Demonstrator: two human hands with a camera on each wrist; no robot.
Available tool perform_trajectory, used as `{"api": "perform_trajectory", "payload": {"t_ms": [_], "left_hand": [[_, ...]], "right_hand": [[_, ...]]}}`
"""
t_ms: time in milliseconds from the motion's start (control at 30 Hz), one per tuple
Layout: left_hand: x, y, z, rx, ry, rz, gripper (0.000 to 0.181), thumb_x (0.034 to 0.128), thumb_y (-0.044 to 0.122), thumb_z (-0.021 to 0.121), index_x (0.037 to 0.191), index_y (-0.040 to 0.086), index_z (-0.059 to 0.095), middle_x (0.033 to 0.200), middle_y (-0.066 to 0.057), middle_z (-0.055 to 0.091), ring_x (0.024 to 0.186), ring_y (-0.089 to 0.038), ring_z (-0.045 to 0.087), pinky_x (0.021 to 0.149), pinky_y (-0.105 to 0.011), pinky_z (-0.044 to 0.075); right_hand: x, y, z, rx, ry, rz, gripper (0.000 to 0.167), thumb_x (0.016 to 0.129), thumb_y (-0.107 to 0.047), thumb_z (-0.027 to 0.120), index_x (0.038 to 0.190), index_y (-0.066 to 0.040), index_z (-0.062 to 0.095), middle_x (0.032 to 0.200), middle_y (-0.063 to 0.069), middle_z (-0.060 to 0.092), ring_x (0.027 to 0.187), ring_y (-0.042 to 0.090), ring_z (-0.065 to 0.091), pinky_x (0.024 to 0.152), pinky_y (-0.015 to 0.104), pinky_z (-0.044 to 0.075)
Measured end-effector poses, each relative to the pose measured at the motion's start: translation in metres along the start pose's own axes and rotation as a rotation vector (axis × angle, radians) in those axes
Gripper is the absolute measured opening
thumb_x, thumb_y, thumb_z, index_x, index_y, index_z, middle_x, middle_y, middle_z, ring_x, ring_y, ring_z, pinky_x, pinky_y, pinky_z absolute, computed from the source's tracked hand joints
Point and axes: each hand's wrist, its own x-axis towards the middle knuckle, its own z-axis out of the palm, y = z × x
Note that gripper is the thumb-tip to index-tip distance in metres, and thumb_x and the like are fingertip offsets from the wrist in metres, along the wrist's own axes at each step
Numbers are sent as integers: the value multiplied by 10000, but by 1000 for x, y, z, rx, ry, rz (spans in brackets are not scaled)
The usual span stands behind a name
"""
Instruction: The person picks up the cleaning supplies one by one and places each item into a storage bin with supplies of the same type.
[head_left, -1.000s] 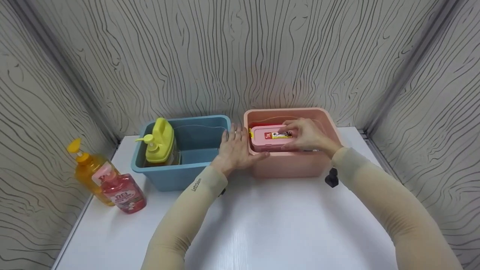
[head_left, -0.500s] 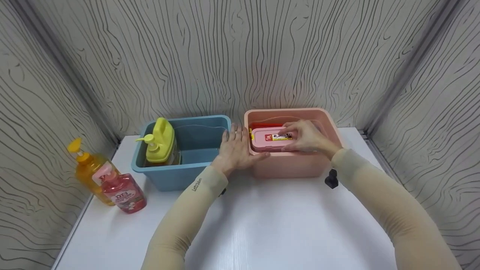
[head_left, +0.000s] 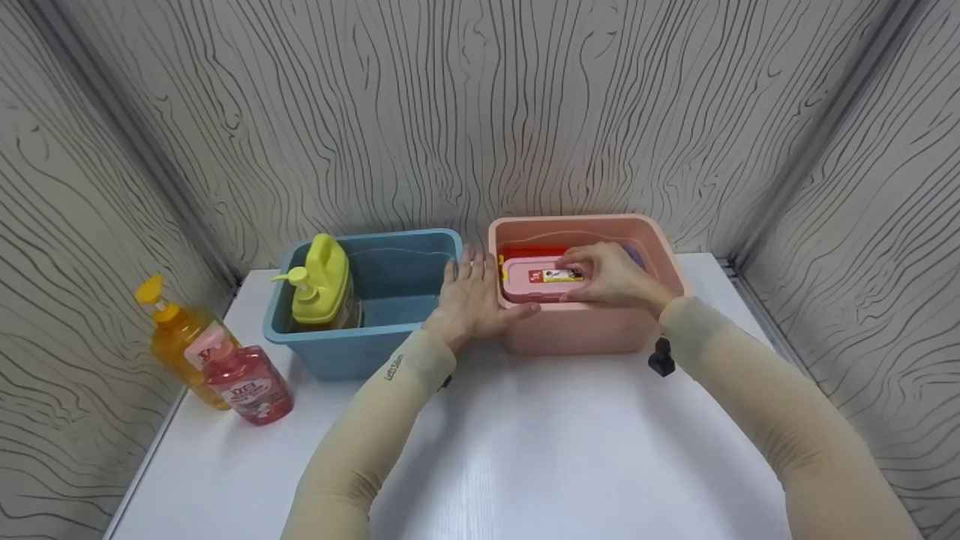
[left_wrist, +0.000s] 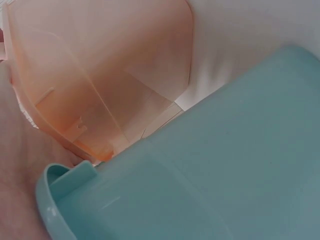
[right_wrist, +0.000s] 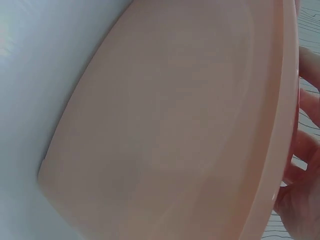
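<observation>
My right hand [head_left: 606, 274] holds a pink lidded box [head_left: 525, 279] with a red and yellow label, fingers on its lid and thumb at its near side. The box sits inside a pink bin [head_left: 577, 330], close to its front wall. My left hand [head_left: 471, 300] has its fingers straight, lying between the pink bin and a blue bin [head_left: 352, 352] at their adjoining rims. In the left wrist view the blue bin [left_wrist: 210, 160] and pink bin [left_wrist: 115, 60] stand side by side. The right wrist view shows mostly the pink bin's outer wall [right_wrist: 160, 120].
A yellow pump bottle [head_left: 322, 289] stands in the blue bin's left end. Red [head_left: 532, 250] and blue things [head_left: 634, 255] show partly behind the pink box. An orange pump bottle [head_left: 176, 345] and a red bottle [head_left: 251, 386] are on the white table [head_left: 525, 450] at left.
The pink box has shifted slightly lower and toward the bin's front under my right hand. More of the red thing and a bit of blue now show behind it. My left hand stays put.
</observation>
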Motion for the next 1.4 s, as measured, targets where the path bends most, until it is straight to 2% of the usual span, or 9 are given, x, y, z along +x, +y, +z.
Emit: {"api": "perform_trajectory", "payload": {"t_ms": [133,300,567,767,967,1100,1200,1400], "left_hand": [[-2,-1,-1,-8,11,3,1268,946,969,343,1816,85,78,1913,-137,127,1796,-414,15,1458,-614,63],[-6,-3,-1,-15,12,-11,1263,947,963,354,1816,89,81,1912,-134,139,1796,-419,27,1459,-615,58],[-6,-2,-1,-15,1,-20,1268,948,963,356,1813,74,92,1904,-159,163,1790,-439,68,1452,-642,96],[-5,0,-3,-15,-11,-27,1263,954,953,381,1809,64,115,1894,-171,206,1785,-444,111,1441,-655,161],[-10,3,-9,-41,-29,-17,1242,967,931,408,1810,67,120,1893,-155,220,1777,-446,152,1420,-657,226],[-13,4,-14,-52,-48,-10,1218,978,899,465,1809,73,136,1887,-143,254,1766,-431,223,1407,-658,263],[-16,6,-17,-59,-53,-6,1160,992,840,549,1801,84,205,1859,-127,344,1728,-408,335,1399,-633,316],[-20,10,-25,-60,-37,16,974,1012,709,675,1739,125,394,1718,-94,553,1506,-341,549,1317,-572,476]], "right_hand": [[1,-7,-3,-46,18,28,734,933,-482,906,1584,-253,654,1677,49,615,1616,392,466,1309,787,358],[0,-14,-3,-87,12,72,726,952,-507,875,1593,-257,644,1691,44,600,1620,394,462,1310,794,349],[-4,-22,4,-82,-34,55,711,988,-443,853,1591,-132,640,1644,151,639,1571,449,529,1256,691,492],[-3,-31,5,-80,-49,36,664,992,-375,858,1558,-86,663,1591,168,684,1472,437,636,1166,614,594],[1,-37,7,-96,-59,-3,600,991,-350,862,1511,-93,709,1510,174,742,1241,364,742,1082,560,658],[2,-43,8,-111,-65,-14,560,990,-361,866,1477,-117,738,1422,156,783,1175,318,736,1048,515,679],[3,-48,9,-120,-70,-16,536,990,-359,866,1459,-125,751,1335,128,797,1140,298,721,997,466,694],[4,-57,13,-88,-81,-7,489,986,-332,867,1426,-141,772,1242,75,803,1072,284,710,930,405,701]]}}
